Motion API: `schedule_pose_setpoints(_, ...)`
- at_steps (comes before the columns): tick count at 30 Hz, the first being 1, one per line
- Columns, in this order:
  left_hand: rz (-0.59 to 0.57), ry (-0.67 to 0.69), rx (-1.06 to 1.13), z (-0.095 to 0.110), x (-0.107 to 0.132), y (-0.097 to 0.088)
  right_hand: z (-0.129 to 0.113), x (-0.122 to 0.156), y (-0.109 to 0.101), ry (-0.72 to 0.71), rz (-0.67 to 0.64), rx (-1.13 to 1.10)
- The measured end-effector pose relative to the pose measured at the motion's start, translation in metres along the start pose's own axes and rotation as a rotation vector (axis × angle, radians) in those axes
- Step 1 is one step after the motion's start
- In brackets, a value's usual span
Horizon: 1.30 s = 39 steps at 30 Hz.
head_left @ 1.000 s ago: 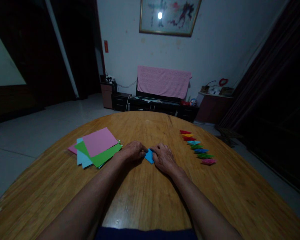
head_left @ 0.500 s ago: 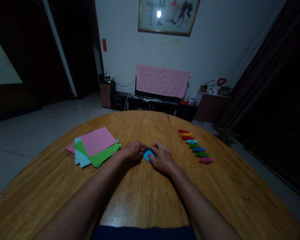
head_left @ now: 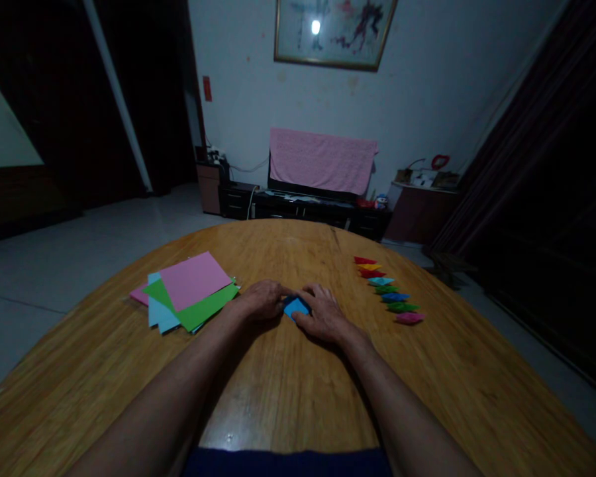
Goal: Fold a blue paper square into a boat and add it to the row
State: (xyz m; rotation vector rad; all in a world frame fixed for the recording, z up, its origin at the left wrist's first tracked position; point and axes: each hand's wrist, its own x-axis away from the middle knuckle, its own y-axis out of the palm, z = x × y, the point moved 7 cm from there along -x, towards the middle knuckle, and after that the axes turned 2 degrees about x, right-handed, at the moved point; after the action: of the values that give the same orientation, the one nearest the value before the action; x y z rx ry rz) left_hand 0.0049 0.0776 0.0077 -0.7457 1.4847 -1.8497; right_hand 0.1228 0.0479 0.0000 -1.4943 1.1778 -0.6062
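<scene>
A small piece of folded blue paper (head_left: 296, 306) lies on the wooden table between my two hands. My left hand (head_left: 265, 299) is at its left side, fingers curled, with the index finger reaching to the paper's far edge. From the right, my right hand (head_left: 322, 313) grips the paper, thumb on the near side and fingers at the far side. The fingers cover the paper's left and right corners, so its full shape is hidden.
Left of my hands lies a stack of coloured paper sheets (head_left: 196, 281), pink on top of green and light blue. A row of several folded paper boats (head_left: 396, 297) runs along the right of the round table (head_left: 288, 391). Beyond stands a low black cabinet (head_left: 298, 207).
My right thumb has shifted slightly left along the near edge of the blue paper, and a little more of the paper's far part shows. Both hands otherwise stay in place.
</scene>
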Motion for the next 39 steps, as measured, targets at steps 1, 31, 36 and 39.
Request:
schedule_pose_setpoints(1,-0.008,0.002,-0.008,0.002,0.0,0.0,0.001,-0.001,0.001,0.006,-0.002,-0.007)
schedule_pose_setpoints(31,-0.072,-0.065,0.009,0.005,-0.001,-0.002,0.036,0.007,-0.011,-0.033,-0.15,-0.178)
schedule_pose_setpoints(36,-0.066,-0.03,-0.009,0.005,-0.003,-0.002,0.042,0.012,-0.017,0.036,-0.151,-0.241)
schedule_pose_setpoints(39,-0.055,-0.026,-0.006,0.004,-0.004,0.0,0.036,0.008,-0.023,0.04,-0.057,-0.236)
